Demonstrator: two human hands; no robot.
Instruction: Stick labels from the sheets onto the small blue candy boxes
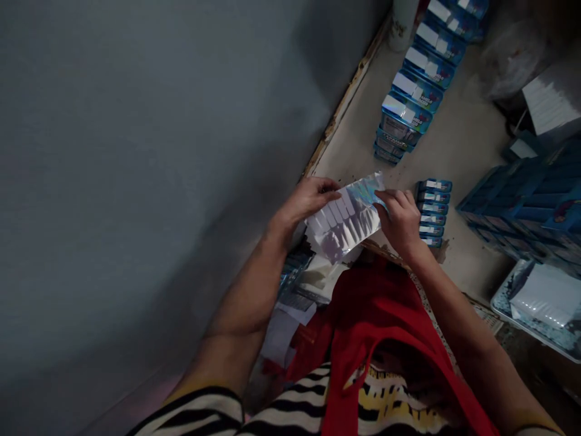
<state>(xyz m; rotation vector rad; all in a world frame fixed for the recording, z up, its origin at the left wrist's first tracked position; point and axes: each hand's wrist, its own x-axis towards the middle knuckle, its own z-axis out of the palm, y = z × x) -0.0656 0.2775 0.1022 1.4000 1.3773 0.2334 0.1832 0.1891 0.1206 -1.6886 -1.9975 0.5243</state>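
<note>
Between my two hands a shiny silvery sheet, with rows of pale rectangular labels on it, is held tilted above the table's near edge. My left hand grips its upper left side between thumb and fingers. My right hand pinches its right edge with bent fingers. Just right of my right hand, a short row of small blue boxes with white labels stands on the table.
A long row of blue boxes runs toward the back. Stacked blue boxes are at the right, above a tray holding a white wrapped stack. A grey wall borders the left. Clear plastic lies at upper right.
</note>
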